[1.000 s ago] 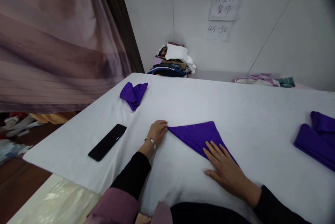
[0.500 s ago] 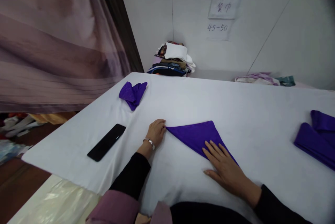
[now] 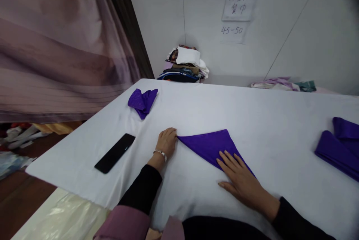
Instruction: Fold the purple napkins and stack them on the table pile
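A purple cloth, folded to a pointed, roughly triangular shape, lies flat on the white-covered table. At its narrow left tip, my left hand has its fingers closed together on the cloth. My right hand rests palm down with fingers spread on the cloth's lower right part, covering some of its lower edge. The thumb of that hand lies on the white cover.
A crumpled purple cloth and a black phone lie to the left. Folded purple cloths are at the right edge. Stacked fabrics stand beyond the far edge, below a wall sign. A curtain hangs at the left.
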Available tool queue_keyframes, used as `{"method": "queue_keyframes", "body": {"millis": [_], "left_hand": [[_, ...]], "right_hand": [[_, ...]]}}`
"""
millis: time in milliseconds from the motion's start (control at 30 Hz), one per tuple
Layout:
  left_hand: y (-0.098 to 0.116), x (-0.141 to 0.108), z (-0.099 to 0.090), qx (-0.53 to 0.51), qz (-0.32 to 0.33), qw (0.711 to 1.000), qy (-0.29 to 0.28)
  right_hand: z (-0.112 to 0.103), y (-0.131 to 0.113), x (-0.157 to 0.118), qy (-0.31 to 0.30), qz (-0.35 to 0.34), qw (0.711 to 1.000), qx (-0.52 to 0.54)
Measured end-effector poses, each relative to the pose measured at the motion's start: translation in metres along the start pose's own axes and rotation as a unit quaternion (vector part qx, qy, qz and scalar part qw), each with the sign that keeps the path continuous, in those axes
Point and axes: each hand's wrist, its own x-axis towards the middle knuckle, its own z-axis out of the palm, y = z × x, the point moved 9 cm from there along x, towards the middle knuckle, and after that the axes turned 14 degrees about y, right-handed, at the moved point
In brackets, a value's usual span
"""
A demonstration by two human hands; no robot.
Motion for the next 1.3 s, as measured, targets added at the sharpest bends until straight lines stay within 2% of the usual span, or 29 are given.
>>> {"method": "queue_keyframes", "body": {"millis": [433,600,667,733,833,933,1000,1067,1133,1300], "left_hand": [[-0.011,0.001,-0.002,-0.037,-0.044,0.998,0.036],[-0.016,0.000,-0.013,-0.047,-0.049,0.995,0.075],[-0.011,-0.003,-0.019,-0.048,-0.040,0.994,0.090],[0.004,-0.008,-0.023,-0.051,-0.023,0.994,0.096],[0.047,-0.019,-0.019,-0.052,0.048,0.996,0.054],[0.096,-0.038,0.001,-0.031,0.174,0.983,-0.051],[0.108,-0.047,0.015,-0.013,0.213,0.971,-0.109],[0.103,-0.048,0.026,0.005,0.200,0.969,-0.145],[0.087,-0.044,0.033,0.026,0.164,0.972,-0.169],[0.049,-0.031,0.038,0.077,0.074,0.977,-0.185]], "right_hand": [[0.000,0.000,-0.001,0.018,-0.012,1.000,-0.006],[0.000,-0.001,-0.001,0.020,-0.016,1.000,-0.015],[0.000,-0.001,-0.001,0.022,-0.015,1.000,-0.015],[0.000,-0.001,-0.001,0.021,-0.015,1.000,-0.015],[-0.001,-0.001,-0.001,0.022,-0.018,0.999,-0.018],[-0.003,-0.003,0.000,0.029,-0.023,0.999,-0.019],[-0.004,-0.003,0.000,0.031,-0.024,0.999,-0.019],[-0.004,-0.003,0.000,0.029,-0.024,0.999,-0.019],[-0.004,-0.003,0.000,0.025,-0.023,0.999,-0.017],[-0.005,-0.003,0.001,0.022,-0.015,1.000,-0.003]]}}
